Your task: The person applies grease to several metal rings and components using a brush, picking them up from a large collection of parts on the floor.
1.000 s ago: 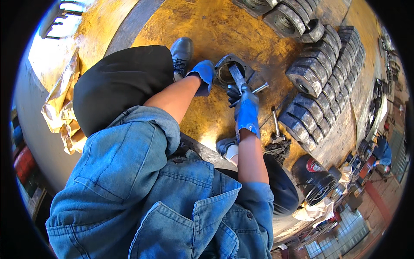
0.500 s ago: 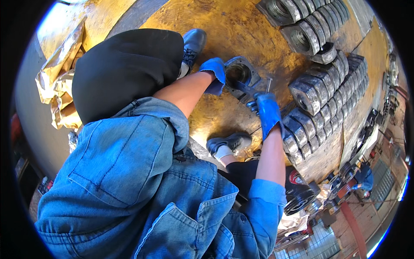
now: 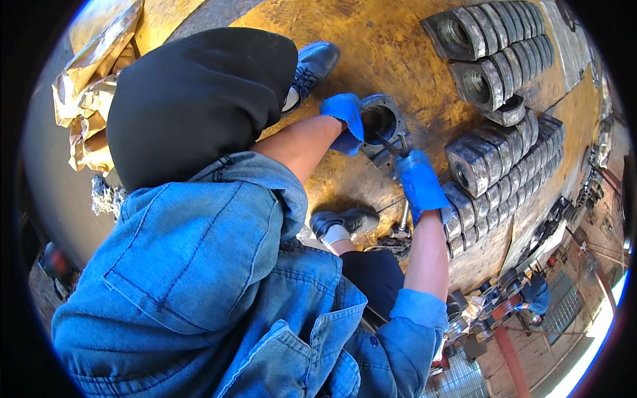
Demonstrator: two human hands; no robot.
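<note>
A grey metal casting with a round bore lies on the yellow-stained surface between my feet. My left hand, in a blue glove, is against its left edge; the loose cuff hides the fingers, so their grip does not show. Closed at the casting's lower right is my gloved right hand. It holds a dark bar-like tool that slants toward the bore. A short bright metal rod sticks up by the same fist; whether it belongs to that tool I cannot tell.
Rows of similar metal castings stand at the right, with more rows farther back. Crumpled brown paper lies at the far left. A metal tool with a shiny shaft lies near my right shoe. Another person is at the lower right.
My right hand has turned, bringing the dark tool to a steeper slant at the bore. The view has shifted, revealing the shiny-shafted tool near my right shoe. My left hand stays at the casting.
</note>
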